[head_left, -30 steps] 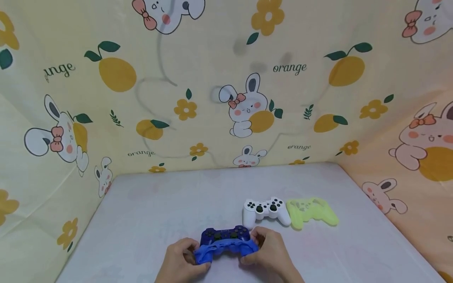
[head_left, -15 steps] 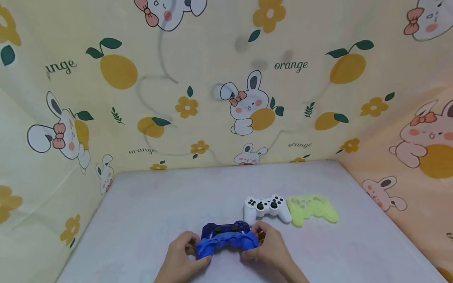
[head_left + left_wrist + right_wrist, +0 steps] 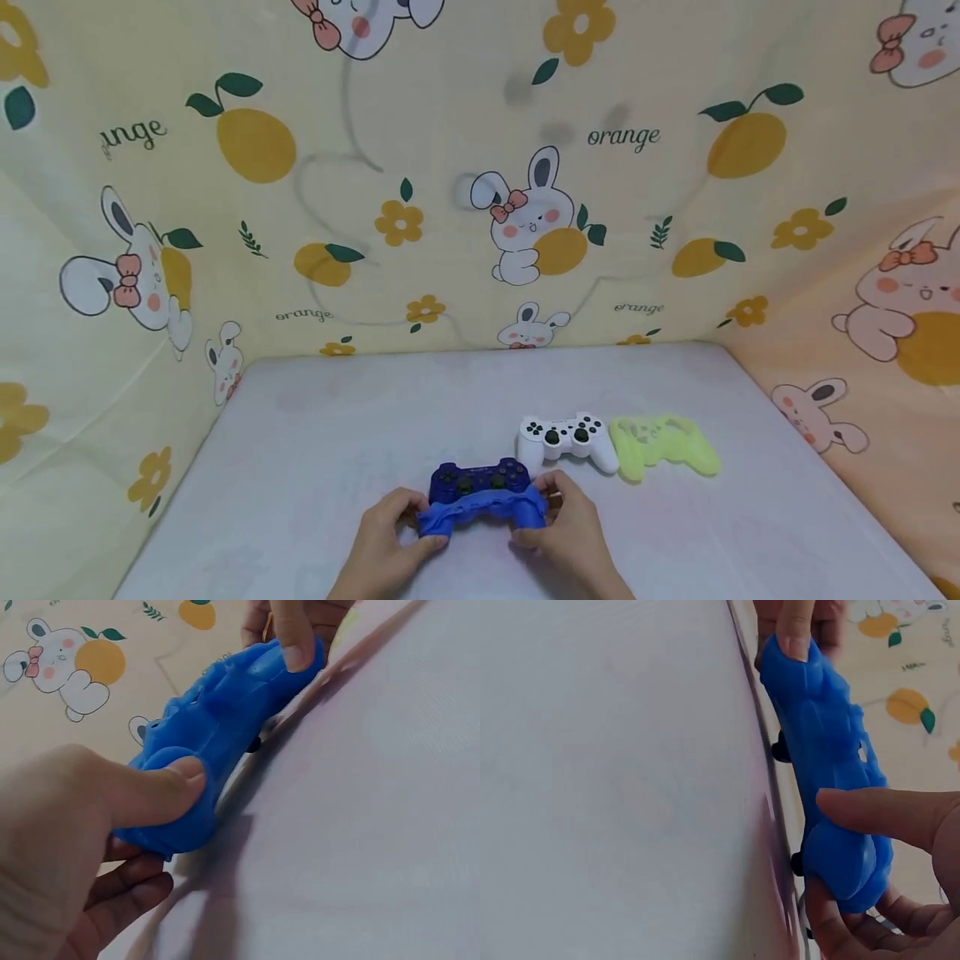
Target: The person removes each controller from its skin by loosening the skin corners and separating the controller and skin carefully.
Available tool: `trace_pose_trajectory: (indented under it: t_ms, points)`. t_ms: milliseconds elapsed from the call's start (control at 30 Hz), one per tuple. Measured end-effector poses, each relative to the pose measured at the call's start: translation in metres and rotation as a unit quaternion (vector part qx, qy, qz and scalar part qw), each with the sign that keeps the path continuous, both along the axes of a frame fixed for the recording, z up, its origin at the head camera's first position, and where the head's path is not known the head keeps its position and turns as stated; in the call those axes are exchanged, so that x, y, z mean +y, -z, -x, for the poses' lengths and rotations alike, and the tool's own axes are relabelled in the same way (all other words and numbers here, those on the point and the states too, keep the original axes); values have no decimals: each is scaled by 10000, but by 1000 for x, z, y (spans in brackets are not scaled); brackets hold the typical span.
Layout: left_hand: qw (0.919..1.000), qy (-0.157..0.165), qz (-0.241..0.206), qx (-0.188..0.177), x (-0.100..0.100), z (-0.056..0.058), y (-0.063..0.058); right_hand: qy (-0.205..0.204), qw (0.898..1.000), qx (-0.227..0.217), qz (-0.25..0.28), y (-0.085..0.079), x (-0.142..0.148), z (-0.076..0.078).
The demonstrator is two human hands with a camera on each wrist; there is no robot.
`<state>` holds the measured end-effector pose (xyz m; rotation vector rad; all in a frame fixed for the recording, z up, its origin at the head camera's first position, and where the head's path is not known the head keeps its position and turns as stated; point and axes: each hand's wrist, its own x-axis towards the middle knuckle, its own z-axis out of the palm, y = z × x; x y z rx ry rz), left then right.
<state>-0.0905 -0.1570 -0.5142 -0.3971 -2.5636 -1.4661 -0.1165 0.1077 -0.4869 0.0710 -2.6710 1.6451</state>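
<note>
A dark blue game controller sits in front of me with its thumbsticks upward. A brighter blue silicone cover wraps its near side and both handles, while the button face stays bare. My left hand grips the left handle, and in the left wrist view its thumb presses the cover at the handle's end. Around the right handle my right hand holds on, thumb on the cover and fingers on the other side. Some of the fingers are hidden behind the controller.
Beyond my right hand lies a white game controller. A yellow-green silicone cover lies against its right side. The pale tabletop meets a printed cloth wall at the back, with cloth walls on both sides.
Both hands have shifted the blue controller slightly away from me, keeping their grip on its covered handles. The view has tilted a little. The white controller and yellow-green cover lie as before.
</note>
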Motion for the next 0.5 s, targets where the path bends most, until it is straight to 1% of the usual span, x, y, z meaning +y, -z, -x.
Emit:
trace_pose_trajectory:
  t_ms: [100, 200, 267, 333, 400, 500]
  points:
    - [9997, 87, 87, 220, 1, 1, 1, 29, 10000, 0, -75, 0, 1, 0]
    - [9984, 174, 110, 529, 2, 1, 4, 44, 9999, 17, -94, -1, 3, 0]
    - [9971, 148, 98, 743, 3, 1, 6, 21, 9999, 59, -120, -2, 5, 1]
    - [9959, 15, 24, 905, 5, 1, 7, -68, 9999, 97, -93, -3, 5, 0]
    - [9955, -74, -41, 946, 7, 0, 8, -252, 9995, 88, -174, -3, 4, -1]
    - [9960, -48, -1, 896, 10, 0, 8, -452, 9987, 53, -216, -2, -1, -3]
